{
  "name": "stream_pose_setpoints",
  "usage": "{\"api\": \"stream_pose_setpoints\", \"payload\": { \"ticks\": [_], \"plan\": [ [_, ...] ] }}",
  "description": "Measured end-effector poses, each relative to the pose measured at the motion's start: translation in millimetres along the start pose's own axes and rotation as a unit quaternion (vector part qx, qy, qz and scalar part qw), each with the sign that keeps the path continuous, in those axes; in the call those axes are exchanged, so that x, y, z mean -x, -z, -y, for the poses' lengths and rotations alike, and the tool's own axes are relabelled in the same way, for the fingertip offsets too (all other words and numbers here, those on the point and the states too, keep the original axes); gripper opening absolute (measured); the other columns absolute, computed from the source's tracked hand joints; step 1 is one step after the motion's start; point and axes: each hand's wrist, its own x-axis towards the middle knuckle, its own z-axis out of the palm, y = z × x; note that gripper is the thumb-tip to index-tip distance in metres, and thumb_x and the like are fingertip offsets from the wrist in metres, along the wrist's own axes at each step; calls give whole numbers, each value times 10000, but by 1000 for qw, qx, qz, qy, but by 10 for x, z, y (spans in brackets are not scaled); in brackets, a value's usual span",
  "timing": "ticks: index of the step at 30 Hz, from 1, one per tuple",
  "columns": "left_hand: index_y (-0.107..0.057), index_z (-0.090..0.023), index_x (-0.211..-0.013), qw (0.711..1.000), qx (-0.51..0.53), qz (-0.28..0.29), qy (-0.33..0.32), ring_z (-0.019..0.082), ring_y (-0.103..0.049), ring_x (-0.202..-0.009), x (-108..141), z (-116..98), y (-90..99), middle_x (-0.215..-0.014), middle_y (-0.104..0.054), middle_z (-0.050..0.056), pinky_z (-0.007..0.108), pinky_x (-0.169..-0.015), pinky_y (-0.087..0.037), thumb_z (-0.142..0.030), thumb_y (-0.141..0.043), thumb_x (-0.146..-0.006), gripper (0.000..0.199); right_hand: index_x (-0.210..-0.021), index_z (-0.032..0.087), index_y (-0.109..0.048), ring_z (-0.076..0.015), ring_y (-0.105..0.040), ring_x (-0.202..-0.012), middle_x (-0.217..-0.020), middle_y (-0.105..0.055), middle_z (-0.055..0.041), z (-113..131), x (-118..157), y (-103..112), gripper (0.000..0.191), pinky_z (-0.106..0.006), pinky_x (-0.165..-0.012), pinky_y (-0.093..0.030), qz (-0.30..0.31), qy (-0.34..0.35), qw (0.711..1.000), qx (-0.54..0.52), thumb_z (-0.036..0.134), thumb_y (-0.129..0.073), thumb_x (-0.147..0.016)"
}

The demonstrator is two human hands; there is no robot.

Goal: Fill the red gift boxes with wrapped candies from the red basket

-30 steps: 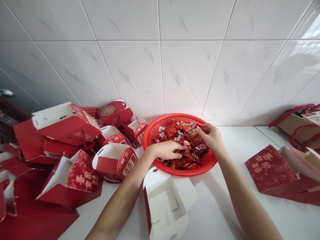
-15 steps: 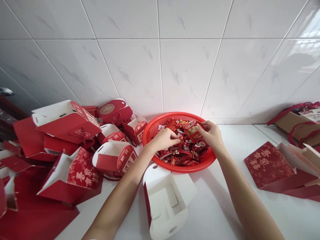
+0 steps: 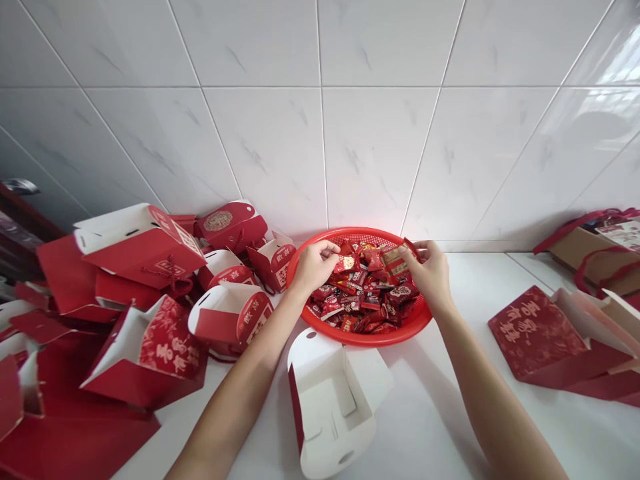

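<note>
A round red plastic basket (image 3: 417, 327) holds a heap of small wrapped candies (image 3: 367, 303), mostly in red wrappers. My left hand (image 3: 316, 268) is over the basket's left side, its fingers pinching a candy with a red and gold wrapper (image 3: 346, 264). At the right side, my right hand (image 3: 429, 275) grips a flat red and gold packet (image 3: 395, 263) between thumb and fingers. In front of the basket lies an open box (image 3: 333, 400), white inside and red outside, with its flaps spread and nothing in it.
Several red gift boxes (image 3: 143, 250) are piled at the left, many with open tops. On the right stands an open red box (image 3: 537, 330) with gold characters. Behind it is a brown carton (image 3: 575, 257) with red ribbon. A white tiled wall (image 3: 373, 153) rises behind the basket.
My left hand has moved from the middle of the candies up and left, and a red and gold candy now shows in its fingers. My right hand keeps its packet almost in place.
</note>
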Motion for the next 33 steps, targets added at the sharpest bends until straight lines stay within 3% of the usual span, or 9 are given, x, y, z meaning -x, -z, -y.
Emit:
{"api": "stream_pose_setpoints", "payload": {
  "ticks": [6, 10, 15, 17, 19, 22, 26, 29, 33],
  "plan": [
    [-712, -189, -858, 999, 48, 7, 3, 171, -680, -786, -18, 19, -15, -820, -736, 15, 266, -736, -534, -169, -584, -761, 162, -947, 256, -500, -254, -761, -857, -1041, -737, -108, -56, -32, -49, 315, -386, -695, -624, 32, -14, 997, -64, 498, -669, -838],
    [-713, -194, -858, 997, 74, 20, -5, 173, -691, -819, -17, 16, -17, -841, -745, 12, 273, -777, -544, -173, -590, -747, 167, -941, 242, -545, -236, -768, -789, -930, -751, -64, -69, -42, -83, 228, -390, -721, -621, 83, -21, 995, -51, 342, -669, -778],
    [-709, -193, -871, 994, 101, 39, -19, 169, -692, -821, -13, 2, -11, -847, -737, 9, 279, -793, -552, -184, -598, -742, 170, -824, 235, -634, -260, -712, -749, -745, -724, -29, -44, -40, -56, 133, -400, -721, -553, 80, -8, 997, 21, 294, -674, -711],
    [-707, -189, -882, 993, 110, 47, -25, 165, -686, -802, -11, -8, -10, -850, -733, 8, 281, -784, -555, -192, -600, -745, 174, -709, 233, -644, -260, -681, -713, -674, -701, -31, -10, -23, -41, 77, -396, -718, -522, 84, 3, 996, 41, 303, -677, -709],
    [-707, -185, -888, 991, 116, 54, -32, 163, -681, -794, -8, -18, -9, -849, -728, 7, 283, -780, -558, -198, -603, -744, 177, -628, 229, -638, -263, -667, -712, -658, -698, -47, 38, 7, -32, 173, -390, -711, -505, 91, 16, 995, 46, 357, -684, -735],
    [-706, -180, -899, 987, 134, 70, -61, 166, -675, -819, 1, -24, -9, -865, -719, 12, 283, -789, -561, -216, -617, -744, 182, -723, 213, -706, -257, -678, -739, -761, -747, -67, 118, 63, -28, 293, -371, -686, -517, 116, 37, 992, 22, 495, -675, -794],
    [-707, -181, -924, 975, 168, 99, -109, 178, -688, -860, 16, -14, -13, -921, -730, 26, 298, -796, -577, -275, -650, -765, 194, -895, 202, -755, -238, -698, -740, -868, -778, -75, 192, 128, -44, 415, -372, -682, -571, 225, 40, 970, -81, 598, -735, -774],
    [-709, -182, -936, 966, 196, 108, -132, 193, -702, -882, 24, -6, -15, -935, -739, 33, 315, -799, -589, -304, -682, -767, 211, -867, 206, -745, -217, -670, -726, -830, -750, -60, 220, 154, -55, 429, -367, -687, -568, 272, 43, 948, -158, 603, -826, -726],
    [-715, -177, -951, 960, 221, 107, -136, 203, -708, -911, 23, -3, -12, -957, -745, 42, 326, -821, -590, -301, -714, -753, 234, -778, 208, -728, -173, -615, -688, -767, -701, -22, 247, 171, -53, 377, -338, -693, -537, 274, 52, 939, -200, 567, -839, -746]
  ]
}}
